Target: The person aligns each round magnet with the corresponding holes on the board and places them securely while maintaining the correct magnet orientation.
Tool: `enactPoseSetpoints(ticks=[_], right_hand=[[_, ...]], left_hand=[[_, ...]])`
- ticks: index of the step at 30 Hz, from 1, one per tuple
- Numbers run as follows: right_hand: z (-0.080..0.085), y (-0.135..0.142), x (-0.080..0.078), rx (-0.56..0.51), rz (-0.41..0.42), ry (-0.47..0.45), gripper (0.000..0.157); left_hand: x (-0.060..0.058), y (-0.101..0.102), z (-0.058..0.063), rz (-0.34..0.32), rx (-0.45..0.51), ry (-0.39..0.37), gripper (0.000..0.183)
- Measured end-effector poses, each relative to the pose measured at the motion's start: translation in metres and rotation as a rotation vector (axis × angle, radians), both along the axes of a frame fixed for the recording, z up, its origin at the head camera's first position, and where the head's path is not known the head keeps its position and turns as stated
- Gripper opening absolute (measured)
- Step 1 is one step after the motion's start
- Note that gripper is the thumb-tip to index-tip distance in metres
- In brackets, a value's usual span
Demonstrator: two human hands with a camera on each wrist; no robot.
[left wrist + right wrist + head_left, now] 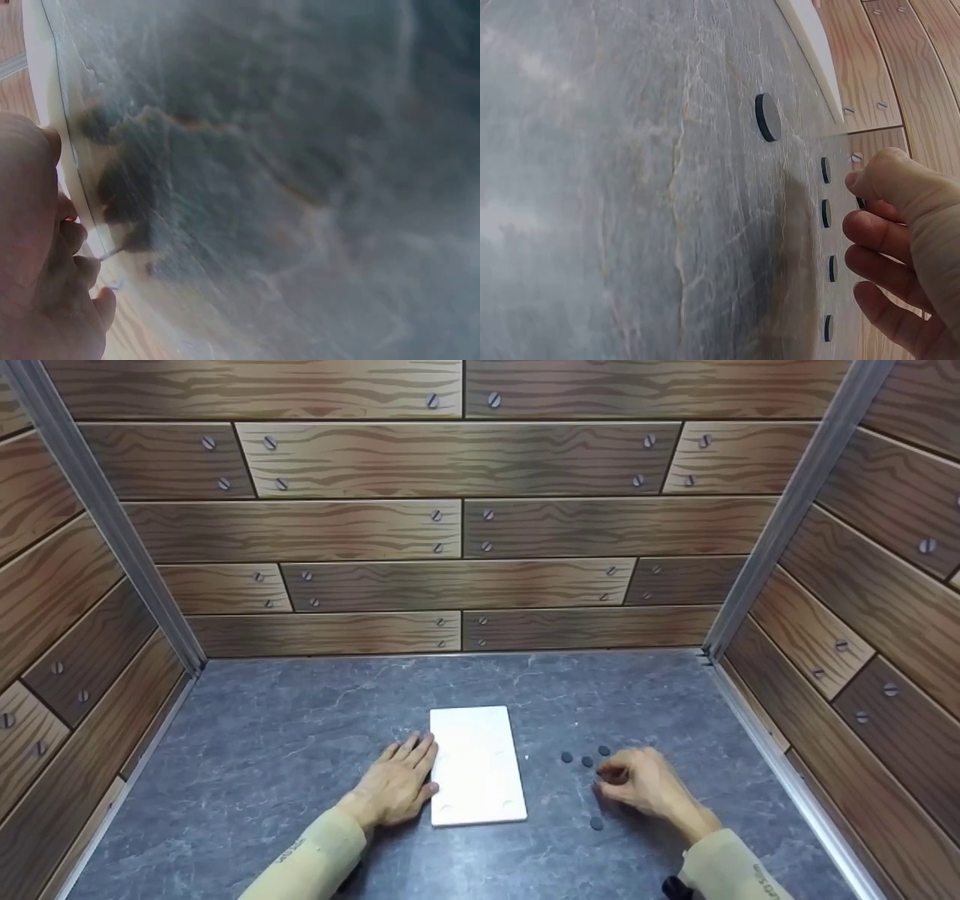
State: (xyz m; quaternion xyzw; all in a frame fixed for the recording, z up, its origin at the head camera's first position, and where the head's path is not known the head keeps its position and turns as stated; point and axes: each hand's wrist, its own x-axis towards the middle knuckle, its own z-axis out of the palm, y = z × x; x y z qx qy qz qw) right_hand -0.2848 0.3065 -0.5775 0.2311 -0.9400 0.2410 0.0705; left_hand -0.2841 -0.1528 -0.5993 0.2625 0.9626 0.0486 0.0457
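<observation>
A white rectangular board (pixel 477 765) with faint round marks lies on the grey marbled table. My left hand (pixel 397 780) rests beside it with fingers extended, the fingertips right at its left edge. On the right side, my right hand (pixel 643 786) is low over the table, thumb and fingers bent together. Between thumb and index finger, the right wrist view shows the dark edge of a small disc (pixel 860 202), mostly hidden by the fingers. Several flat black discs lie around this hand, including one near disc (pixel 596 823) and a group by the fingertips (pixel 853 178).
Wood-patterned walls (pixel 465 532) close off the back and both sides of the table (pixel 315 697). Metal strips run along the corners and the right edge (pixel 780 780). A dark object (pixel 676 888) sits by the right sleeve.
</observation>
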Motion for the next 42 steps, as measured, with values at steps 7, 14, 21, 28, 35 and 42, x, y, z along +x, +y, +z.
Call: enactPoseSetpoints(ticks=[7,14,21,28,35,42], right_hand=[[-0.002,-0.005,-0.001,-0.048,0.032,0.088,0.017],[0.000,-0.012,-0.004,-0.076,0.053,0.091,0.016],[0.000,-0.021,-0.004,-0.083,0.073,0.074,0.016],[0.000,-0.031,-0.002,-0.102,0.098,0.093,0.016],[-0.002,-0.042,-0.002,-0.144,0.162,0.126,0.015],[0.000,-0.057,0.000,-0.150,0.196,0.114,0.016]], left_hand=[[0.000,0.000,0.001,-0.011,-0.010,0.036,0.070],[-0.001,0.002,0.002,0.001,-0.036,0.036,0.070],[-0.001,0.004,0.001,-0.006,-0.047,0.045,0.070],[-0.001,0.003,0.002,0.000,-0.050,0.041,0.070],[0.000,0.003,0.004,0.003,-0.053,0.020,0.070],[0.001,0.005,0.004,0.013,-0.070,0.011,0.071]])
